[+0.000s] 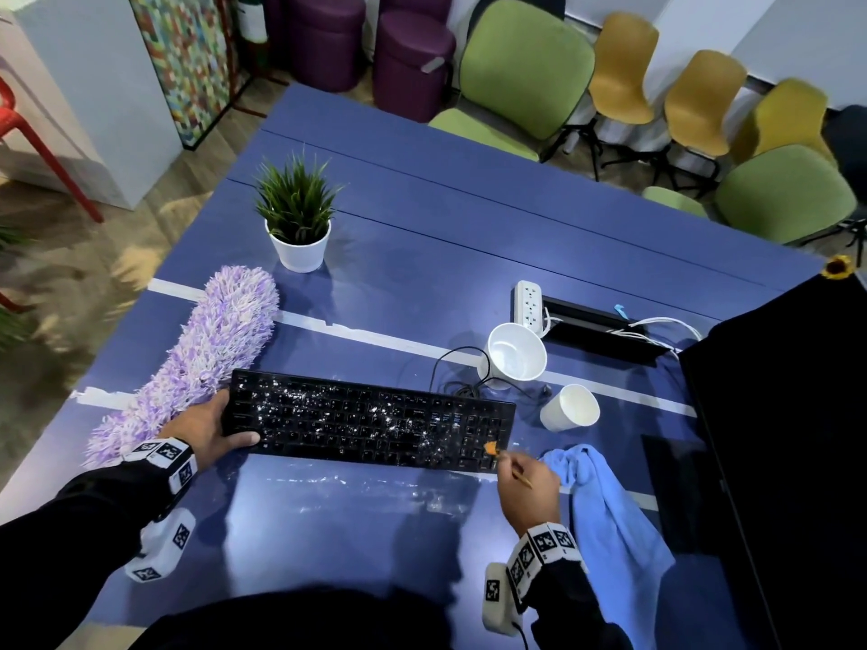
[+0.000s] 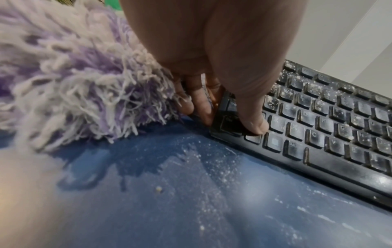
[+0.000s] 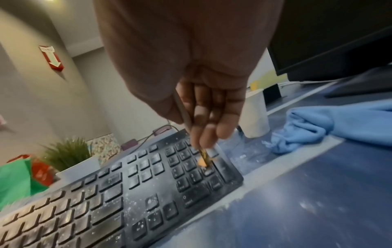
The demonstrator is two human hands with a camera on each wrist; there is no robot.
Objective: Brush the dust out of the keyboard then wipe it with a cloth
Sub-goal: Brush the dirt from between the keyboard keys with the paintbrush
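A black keyboard [image 1: 370,422] speckled with white dust lies on the blue table [image 1: 422,227]. My left hand [image 1: 211,429] grips its left end, thumb on the keys [image 2: 252,124], fingers curled under the edge. My right hand [image 1: 528,480] pinches a thin brush [image 1: 504,457], whose orange bristles [image 3: 202,162] touch the number pad at the keyboard's [image 3: 148,193] right end. A crumpled blue cloth [image 1: 605,499] lies just right of that hand, also seen as a blue cloth [image 3: 331,127] in the right wrist view.
A purple fluffy duster [image 1: 206,358] lies left of the keyboard, touching my left hand. Two white cups [image 1: 516,351] [image 1: 570,408], a cable, a power strip [image 1: 530,302] and a potted plant [image 1: 298,213] stand behind. A dark monitor [image 1: 788,438] is at right. White dust streaks the table in front.
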